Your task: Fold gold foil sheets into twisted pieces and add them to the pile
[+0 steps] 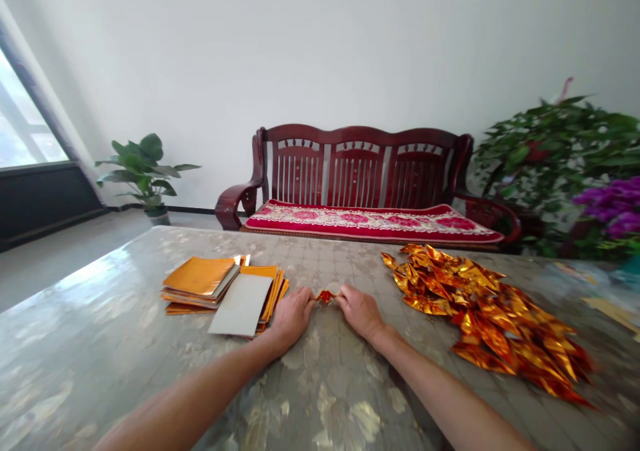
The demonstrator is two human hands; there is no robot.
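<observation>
Both hands at work on a small folded piece of gold foil paper (325, 296), held low over the marbled table (150, 371), centre frame. Left hand (293, 316) pinching the piece's left end, fingers curled tight, thumb & forefinger closed on it; right hand (361, 312) doing the same at the right end, fingertips closed on the foil. Hands just apart, the foil piece bridging the gap btwn them. Whether the piece touches the table or sits just above it: cannot tell.

Left of the foil piece, near the left hand: stack of flat gold paper sheets (200, 276), fanned out w/ one sheet turned pale side up (242, 305) on the near edge, almost touching the left hand's knuckles. Right of the foil piece, a little apart from the right hand: loose heap of finished folded gold pieces (493, 317), spreading toward the table's right edge.

Behind the foil piece, beyond the table's far edge: dark red wooden bench (357, 171) w/ red floral cushion (370, 223) against a white wall. Far left of the bench, potted green plant (143, 171) on the floor by a window (20, 131). Right of the bench: leafy plants w/ purple flowers (617, 207).
</observation>
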